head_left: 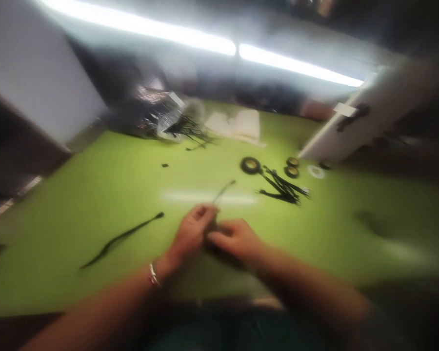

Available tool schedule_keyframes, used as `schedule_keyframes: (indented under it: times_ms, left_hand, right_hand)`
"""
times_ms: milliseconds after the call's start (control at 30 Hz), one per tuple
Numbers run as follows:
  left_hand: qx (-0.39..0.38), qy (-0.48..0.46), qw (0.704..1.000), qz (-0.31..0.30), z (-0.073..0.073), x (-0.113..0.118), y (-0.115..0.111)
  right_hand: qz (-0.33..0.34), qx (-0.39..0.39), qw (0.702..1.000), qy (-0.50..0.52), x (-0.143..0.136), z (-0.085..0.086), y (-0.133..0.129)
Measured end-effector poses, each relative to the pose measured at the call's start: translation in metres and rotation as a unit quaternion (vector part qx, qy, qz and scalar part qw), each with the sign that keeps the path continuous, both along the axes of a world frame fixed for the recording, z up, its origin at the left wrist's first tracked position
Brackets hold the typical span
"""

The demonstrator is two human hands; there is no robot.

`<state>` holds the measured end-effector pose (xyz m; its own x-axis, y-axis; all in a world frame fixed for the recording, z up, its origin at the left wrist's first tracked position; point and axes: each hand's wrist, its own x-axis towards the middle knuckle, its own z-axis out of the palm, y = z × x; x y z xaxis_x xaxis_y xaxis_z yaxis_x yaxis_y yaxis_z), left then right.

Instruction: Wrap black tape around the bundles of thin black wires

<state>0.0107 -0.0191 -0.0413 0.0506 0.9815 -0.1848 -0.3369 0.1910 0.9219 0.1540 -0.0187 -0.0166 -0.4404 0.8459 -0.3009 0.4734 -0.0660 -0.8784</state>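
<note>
Near the front middle of the green table, my left hand, with a bracelet on its wrist, is closed with the fingertips pinching a thin dark cord. The cord's far end sticks out beyond the fingers and has a small dark tip. My right hand is closed right beside the left, thumb and fingers together at the cord's lower part, which the hands mostly hide. To the left, a single black cord with a thicker end lies on the table. Blur hides finer detail.
A bundle of black straps lies to the right, by a black tape roll, two smaller rolls and a white ring. Farther back are a clear plastic bag with black cords and white papers. A small black piece lies mid-table.
</note>
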Motion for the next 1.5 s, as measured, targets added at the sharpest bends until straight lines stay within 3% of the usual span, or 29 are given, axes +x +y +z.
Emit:
schedule_keyframes:
  times_ms: [133, 233, 300, 367, 467, 533, 700, 733, 800, 867, 1000, 1067, 1167, 1233, 1333, 1400, 1500]
  left_hand:
    - [-0.001, -0.01, 0.999, 0.051, 0.004, -0.005, 0.014]
    - [0.081, 0.17, 0.981, 0.037, 0.013, -0.014, 0.042]
    - [0.145, 0.337, 0.93, 0.033, 0.015, -0.016, 0.067]
    - [0.15, 0.468, 0.871, 0.009, 0.011, -0.011, 0.091]
    - [0.149, 0.56, 0.815, -0.021, -0.003, 0.009, 0.114]
    - [0.17, 0.567, 0.806, -0.021, -0.013, 0.022, 0.121]
    - [0.179, 0.513, 0.839, -0.018, -0.014, 0.015, 0.117]
    - [0.176, 0.48, 0.859, -0.019, -0.011, 0.009, 0.113]
    - [0.108, 0.285, 0.952, -0.016, -0.002, -0.001, 0.099]
    - [0.034, 0.171, 0.984, -0.041, 0.007, -0.006, 0.08]
    - [-0.054, 0.09, 0.99, -0.09, 0.017, -0.002, 0.049]
    - [-0.076, 0.098, 0.984, -0.124, 0.016, 0.0, 0.045]
    - [-0.084, 0.158, 0.975, -0.128, 0.009, -0.002, 0.051]
    - [-0.075, 0.198, 0.969, -0.125, 0.004, -0.007, 0.056]
    - [-0.059, 0.207, 0.97, -0.111, 0.001, -0.013, 0.06]
    - [-0.053, 0.196, 0.975, -0.095, 0.002, -0.013, 0.06]
    - [-0.052, 0.198, 0.975, -0.084, 0.006, -0.011, 0.057]
  right_hand:
    - [0.025, 0.054, 0.996, -0.06, 0.007, 0.01, -0.003]
    - [-0.007, 0.172, 0.976, -0.137, 0.017, 0.015, 0.004]
    - [-0.038, 0.228, 0.957, -0.175, 0.026, 0.016, 0.013]
    - [-0.074, 0.258, 0.942, -0.2, 0.034, 0.014, 0.024]
    - [-0.119, 0.268, 0.933, -0.209, 0.042, 0.008, 0.037]
    - [-0.124, 0.26, 0.936, -0.201, 0.043, 0.003, 0.039]
    - [-0.12, 0.21, 0.956, -0.166, 0.037, -0.007, 0.038]
    - [-0.127, 0.2, 0.96, -0.151, 0.037, -0.009, 0.039]
    - [-0.135, 0.183, 0.967, -0.117, 0.036, -0.011, 0.041]
    - [-0.138, 0.174, 0.97, -0.096, 0.036, -0.013, 0.043]
    - [-0.128, 0.182, 0.969, -0.109, 0.027, -0.014, 0.036]
    - [-0.099, 0.201, 0.965, -0.133, 0.021, -0.012, 0.03]
    - [-0.029, 0.238, 0.959, -0.151, 0.022, -0.004, 0.029]
    - [-0.023, 0.267, 0.951, -0.151, 0.038, 0.003, 0.039]
    - [-0.091, 0.367, 0.893, -0.243, 0.085, 0.009, 0.067]
    - [-0.089, 0.371, 0.87, -0.312, 0.118, 0.005, 0.086]
    - [-0.05, 0.367, 0.867, -0.334, 0.146, -0.011, 0.105]
